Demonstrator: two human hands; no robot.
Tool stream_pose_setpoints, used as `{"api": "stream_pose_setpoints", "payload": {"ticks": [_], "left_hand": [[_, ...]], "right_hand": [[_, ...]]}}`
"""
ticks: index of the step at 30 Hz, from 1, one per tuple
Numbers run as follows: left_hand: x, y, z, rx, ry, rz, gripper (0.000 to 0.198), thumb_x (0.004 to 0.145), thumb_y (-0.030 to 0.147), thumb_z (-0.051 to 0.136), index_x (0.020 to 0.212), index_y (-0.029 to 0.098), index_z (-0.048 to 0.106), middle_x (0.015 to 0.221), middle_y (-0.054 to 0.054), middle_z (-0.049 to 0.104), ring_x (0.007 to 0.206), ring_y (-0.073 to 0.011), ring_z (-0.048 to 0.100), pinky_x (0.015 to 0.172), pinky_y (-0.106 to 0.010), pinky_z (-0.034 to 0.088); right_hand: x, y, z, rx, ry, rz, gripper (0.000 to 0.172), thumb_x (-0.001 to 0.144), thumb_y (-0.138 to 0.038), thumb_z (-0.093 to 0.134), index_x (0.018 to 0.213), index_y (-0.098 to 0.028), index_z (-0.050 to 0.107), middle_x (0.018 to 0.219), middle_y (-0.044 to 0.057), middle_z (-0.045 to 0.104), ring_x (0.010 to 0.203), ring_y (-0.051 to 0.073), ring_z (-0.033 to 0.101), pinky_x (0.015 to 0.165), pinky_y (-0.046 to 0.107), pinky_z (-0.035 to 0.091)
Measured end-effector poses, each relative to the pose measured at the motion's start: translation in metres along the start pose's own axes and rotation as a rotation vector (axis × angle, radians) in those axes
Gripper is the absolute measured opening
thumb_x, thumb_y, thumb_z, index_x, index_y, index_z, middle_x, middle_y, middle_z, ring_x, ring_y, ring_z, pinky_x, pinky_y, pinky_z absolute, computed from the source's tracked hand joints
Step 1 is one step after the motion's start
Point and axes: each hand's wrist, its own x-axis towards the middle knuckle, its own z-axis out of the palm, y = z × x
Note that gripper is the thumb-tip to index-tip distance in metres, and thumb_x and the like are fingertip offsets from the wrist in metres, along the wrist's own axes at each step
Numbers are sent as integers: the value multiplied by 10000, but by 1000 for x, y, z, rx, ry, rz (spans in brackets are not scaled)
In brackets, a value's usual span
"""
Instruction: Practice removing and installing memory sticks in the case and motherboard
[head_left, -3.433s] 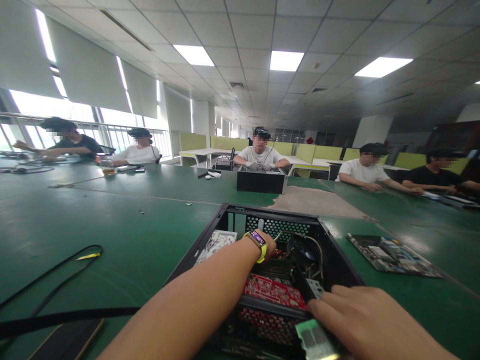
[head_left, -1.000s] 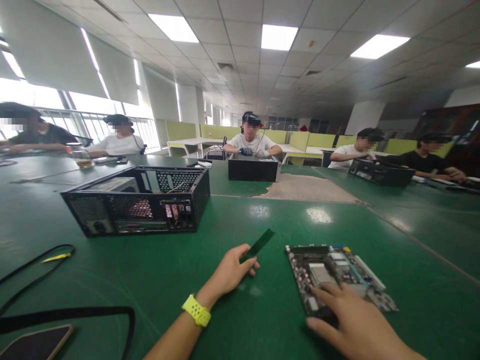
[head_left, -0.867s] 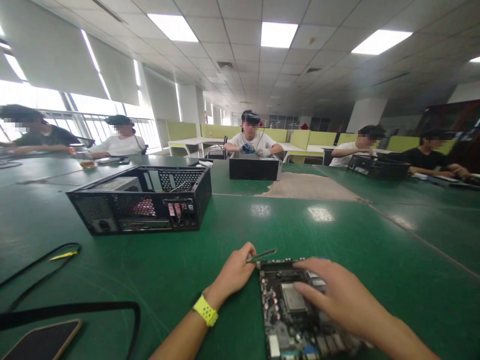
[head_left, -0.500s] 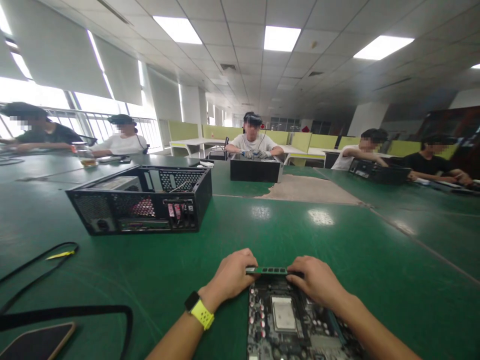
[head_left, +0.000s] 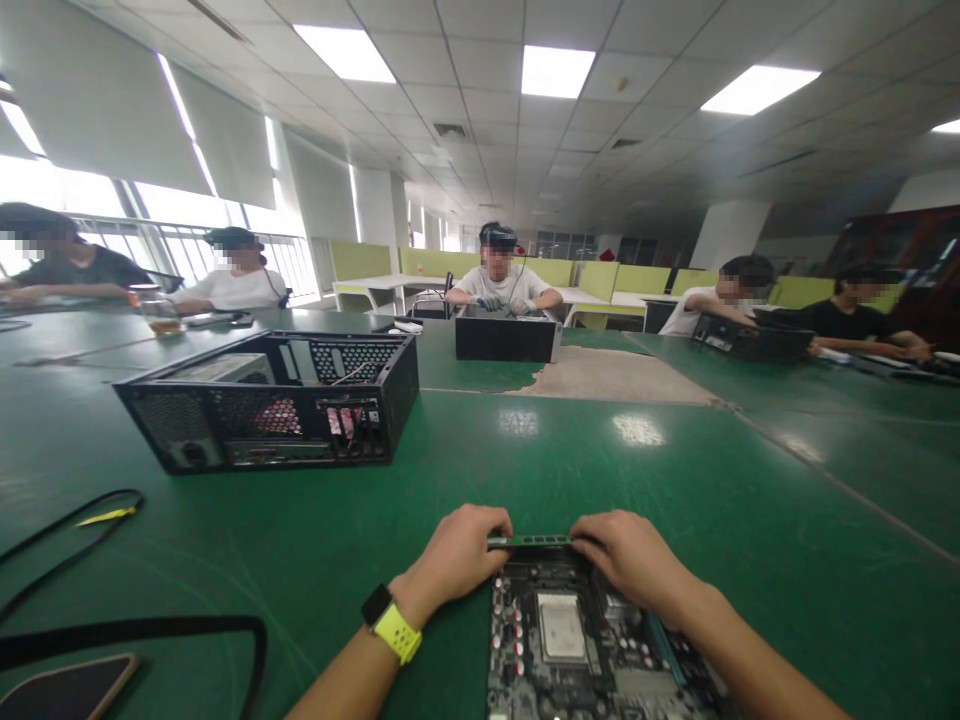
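A green RAM stick (head_left: 541,541) spans the far edge of a motherboard (head_left: 517,690), its chips facing me. My left hand (head_left: 466,552) pinches the left end of the stick, a watch with a yellow strap on that wrist. At the other end, my right hand (head_left: 628,552) grips the stick between thumb and fingers. Whether its lower edge sits in a slot I cannot tell. The motherboard lies flat on the green table below my hands, with a square silver processor (head_left: 561,628) near its middle.
An open black computer case (head_left: 262,420) stands at left. A phone (head_left: 71,690), a black strap (head_left: 150,628) and a cable with a yellow tag (head_left: 109,516) lie at the lower left. Across the table, a person with gloves works at another case (head_left: 506,338). Other people sit at both sides.
The view has shifted slightly. Both hands keep their hold on the RAM stick, which is tipped a little so its face looks narrower.
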Motion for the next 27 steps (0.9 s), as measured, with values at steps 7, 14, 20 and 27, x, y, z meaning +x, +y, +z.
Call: {"api": "stream_pose_setpoints", "payload": {"ticks": [7,14,20,27], "left_hand": [[1,2,0,-13,-5,-10,116,731,207,559,808,210,645,855,-8,675,811,-172,589,726,-239,403],[1,0,0,-18,4,21,123,761,248,563,832,215,658,879,-14,685,821,-177,599,734,-243,412],[0,-3,-1,-49,17,36,149,774,297,585,877,223,663,898,-8,690,827,-178,603,744,-248,411],[2,-6,2,-111,24,16,129,738,255,614,844,204,665,863,0,686,802,-161,593,726,-227,400]], "right_hand": [[0,-1,3,-20,6,11,201,851,-280,498,919,-243,684,891,29,687,880,203,620,757,283,416],[0,0,3,-11,12,37,192,824,-268,520,909,-246,690,899,27,688,882,206,624,759,288,421],[-1,-1,-2,21,60,99,280,824,-344,540,1047,-228,662,1033,49,680,952,230,615,810,315,436],[-18,-39,-17,1,89,167,274,832,-448,529,918,-234,677,913,59,686,873,249,622,758,348,440]]}}
